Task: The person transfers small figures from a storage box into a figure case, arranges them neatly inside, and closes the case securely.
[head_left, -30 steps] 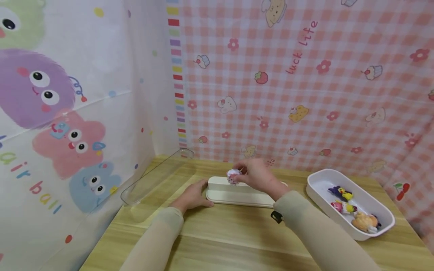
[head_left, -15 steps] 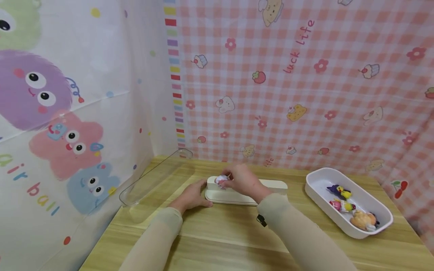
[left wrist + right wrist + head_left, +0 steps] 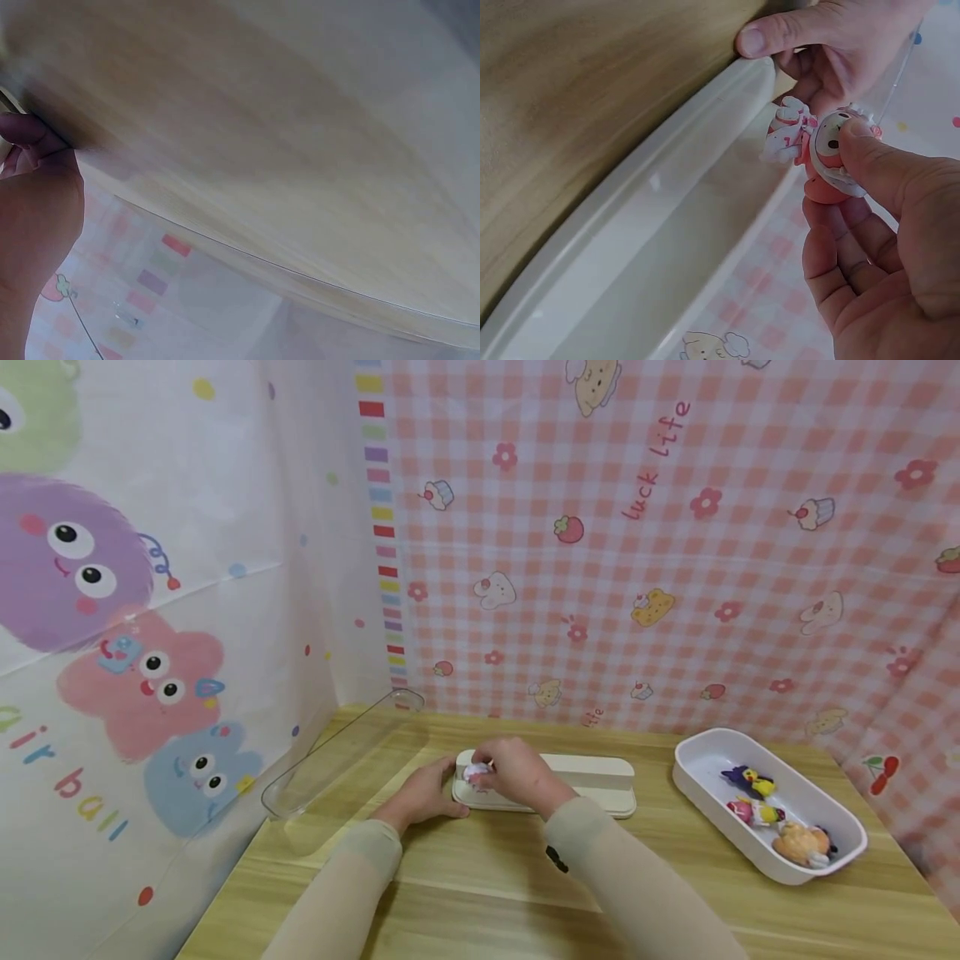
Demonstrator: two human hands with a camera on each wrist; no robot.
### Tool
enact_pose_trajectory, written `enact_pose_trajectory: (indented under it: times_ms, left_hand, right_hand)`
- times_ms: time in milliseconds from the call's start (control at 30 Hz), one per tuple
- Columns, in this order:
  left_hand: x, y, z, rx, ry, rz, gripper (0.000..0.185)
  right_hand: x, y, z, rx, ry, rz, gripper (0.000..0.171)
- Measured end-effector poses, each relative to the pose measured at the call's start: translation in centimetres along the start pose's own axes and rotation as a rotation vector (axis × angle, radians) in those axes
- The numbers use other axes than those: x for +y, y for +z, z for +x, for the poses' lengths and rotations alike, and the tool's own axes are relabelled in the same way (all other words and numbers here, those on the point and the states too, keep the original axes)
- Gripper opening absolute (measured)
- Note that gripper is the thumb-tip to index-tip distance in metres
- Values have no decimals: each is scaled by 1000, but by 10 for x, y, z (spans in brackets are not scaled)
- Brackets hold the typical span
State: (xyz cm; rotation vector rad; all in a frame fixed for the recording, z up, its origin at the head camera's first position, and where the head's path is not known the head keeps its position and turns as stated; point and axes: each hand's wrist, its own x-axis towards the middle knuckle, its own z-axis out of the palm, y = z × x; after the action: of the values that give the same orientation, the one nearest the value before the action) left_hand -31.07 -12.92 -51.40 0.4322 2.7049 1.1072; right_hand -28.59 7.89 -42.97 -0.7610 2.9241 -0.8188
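Observation:
A small figurine (image 3: 477, 775) with a white hood, a pink body and a patterned outfit is pinched between thumb and fingers of my right hand (image 3: 519, 774). In the right wrist view the figurine (image 3: 826, 150) is tilted sideways, its feet toward the left end of a long cream stepped base (image 3: 600, 797). Whether the feet touch the base cannot be told. My left hand (image 3: 423, 793) grips that end of the base, thumb in front and fingers behind. The left wrist view catches only part of the left hand (image 3: 37, 195).
A clear plastic cover (image 3: 341, 758) leans at the left near the wall cloth. On the right stands a white tray (image 3: 708, 802) holding several small toys: a purple and yellow one (image 3: 752, 781), a pink and yellow one (image 3: 757, 812) and an orange-brown one (image 3: 802, 843).
My right hand has carried the figurine left and down, from above the middle of the base to its left end. The left hand has kept its hold there.

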Motion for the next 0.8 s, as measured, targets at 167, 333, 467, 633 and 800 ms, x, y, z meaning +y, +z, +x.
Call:
enact_pose_trajectory:
  times_ms: [167, 333, 467, 633, 800]
  left_hand:
    - [0, 1, 0, 11, 14, -4, 93]
    - [0, 0, 1, 7, 11, -10, 93]
    - [-2, 1, 1, 3, 12, -20, 92]
    - [-3, 1, 1, 0, 27, -10, 90]
    - [-2, 1, 1, 7, 17, -24, 92]
  right_hand:
    - [2, 7, 1, -4, 19, -9, 16]
    - [3, 11, 2, 2, 8, -34, 16]
    - [3, 16, 2, 7, -8, -46, 17]
    - [6, 21, 3, 18, -17, -60, 17]
    - [9, 24, 3, 43, -25, -48, 16]
